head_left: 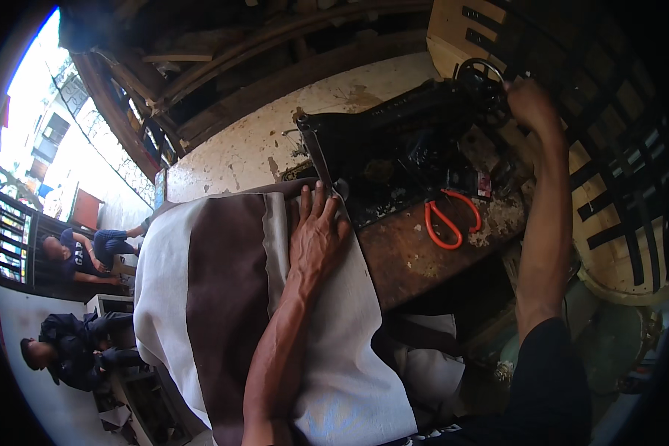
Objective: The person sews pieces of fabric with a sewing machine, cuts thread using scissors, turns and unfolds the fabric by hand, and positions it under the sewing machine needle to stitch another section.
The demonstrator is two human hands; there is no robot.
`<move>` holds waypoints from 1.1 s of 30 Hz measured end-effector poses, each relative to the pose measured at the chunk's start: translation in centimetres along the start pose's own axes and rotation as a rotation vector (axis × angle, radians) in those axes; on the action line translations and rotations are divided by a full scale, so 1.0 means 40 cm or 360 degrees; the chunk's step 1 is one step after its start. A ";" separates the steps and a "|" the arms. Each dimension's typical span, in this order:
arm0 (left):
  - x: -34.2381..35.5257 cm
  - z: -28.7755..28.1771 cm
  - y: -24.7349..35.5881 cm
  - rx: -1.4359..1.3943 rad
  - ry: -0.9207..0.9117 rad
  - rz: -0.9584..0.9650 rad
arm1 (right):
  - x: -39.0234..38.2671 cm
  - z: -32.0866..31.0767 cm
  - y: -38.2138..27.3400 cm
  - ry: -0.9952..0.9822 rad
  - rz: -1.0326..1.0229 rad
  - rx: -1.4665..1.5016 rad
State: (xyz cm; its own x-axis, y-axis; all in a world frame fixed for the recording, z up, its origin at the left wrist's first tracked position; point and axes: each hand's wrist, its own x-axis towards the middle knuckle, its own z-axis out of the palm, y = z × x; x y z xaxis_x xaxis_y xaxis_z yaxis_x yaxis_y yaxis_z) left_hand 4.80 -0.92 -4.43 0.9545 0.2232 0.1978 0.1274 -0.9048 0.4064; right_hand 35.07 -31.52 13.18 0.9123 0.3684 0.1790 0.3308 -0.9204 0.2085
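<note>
A black sewing machine (379, 141) stands on a worn table, its needle end on the left and its handwheel (477, 74) at the far right. Brown and white striped cloth (227, 275) runs under the needle end and hangs over the near side. My left hand (320, 234) lies flat on the cloth close to the needle area, fingers stretched out toward it. At the wheel's right rim, my right hand (531, 104) is closed with the fingers curled on it. The needle and presser foot are mostly hidden.
Scissors with orange-red handles (444, 230) lie on the bare table edge (409, 271) right of the cloth. A woven-strap chair (609, 215) stands at the right. Two people (82, 249) sit at the far left. Wooden beams (223, 82) stand behind the table.
</note>
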 end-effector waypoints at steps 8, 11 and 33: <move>-0.015 -0.010 -0.006 0.0100 0.0133 0.0097 | -0.276 -0.017 -0.447 -0.0237 -0.0093 0.1521; -0.014 -0.009 0.018 0.0181 0.0159 0.0102 | -0.176 0.163 -0.599 -0.0955 -0.0157 0.2374; -0.008 -0.004 0.023 0.0126 0.0125 0.0086 | -0.108 0.327 -0.707 0.0393 -0.1082 0.1506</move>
State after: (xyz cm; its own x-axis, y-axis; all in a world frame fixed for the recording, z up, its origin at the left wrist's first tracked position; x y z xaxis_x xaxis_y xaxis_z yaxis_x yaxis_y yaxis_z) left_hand 4.57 -1.78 -3.97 0.9370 0.1982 0.2878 0.1001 -0.9413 0.3224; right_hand 24.94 -8.79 -6.05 0.4439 0.7382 0.5079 0.8700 -0.2192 -0.4417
